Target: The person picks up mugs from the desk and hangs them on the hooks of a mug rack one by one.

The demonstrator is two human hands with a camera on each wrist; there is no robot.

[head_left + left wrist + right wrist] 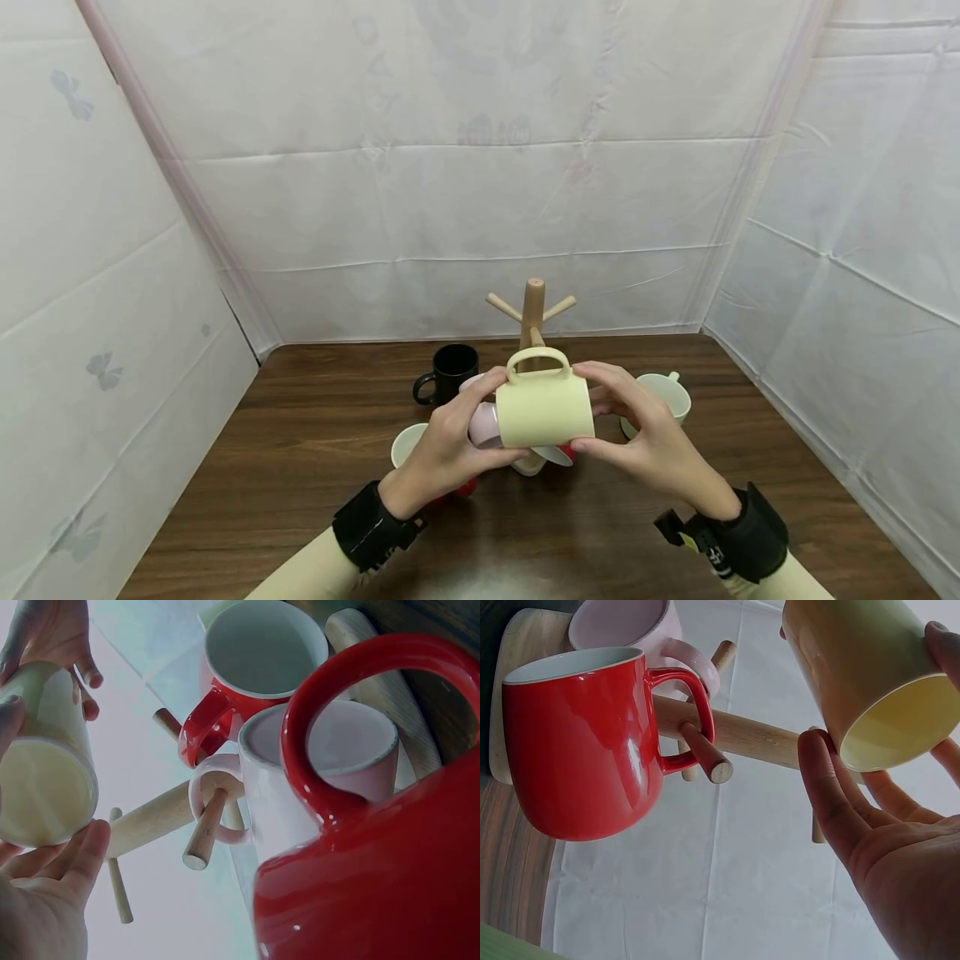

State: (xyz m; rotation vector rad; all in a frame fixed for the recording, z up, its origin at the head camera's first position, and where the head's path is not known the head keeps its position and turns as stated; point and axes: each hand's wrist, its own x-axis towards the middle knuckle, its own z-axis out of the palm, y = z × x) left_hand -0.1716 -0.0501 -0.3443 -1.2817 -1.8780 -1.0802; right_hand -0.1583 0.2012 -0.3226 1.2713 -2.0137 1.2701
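Observation:
A pale yellow mug [546,410] is held on its side in front of a wooden mug tree [533,308], its handle pointing up. My left hand [448,433] grips one end of it between thumb and fingers. At the opposite end, my right hand [648,429] pinches the rim area, thumb below and fingers above. The right wrist view shows the mug's open mouth toward the right palm. Behind it, a red mug [585,742] and a pale pink mug [622,622] hang by their handles from the tree's pegs. Another red mug [225,705] hangs there too.
On the brown wooden table [300,467], a black mug [453,372] stands left of the tree and a pale cup [666,393] to the right. A red mug [375,877] looms close in the left wrist view. White sheeting [465,200] encloses the table's back and sides.

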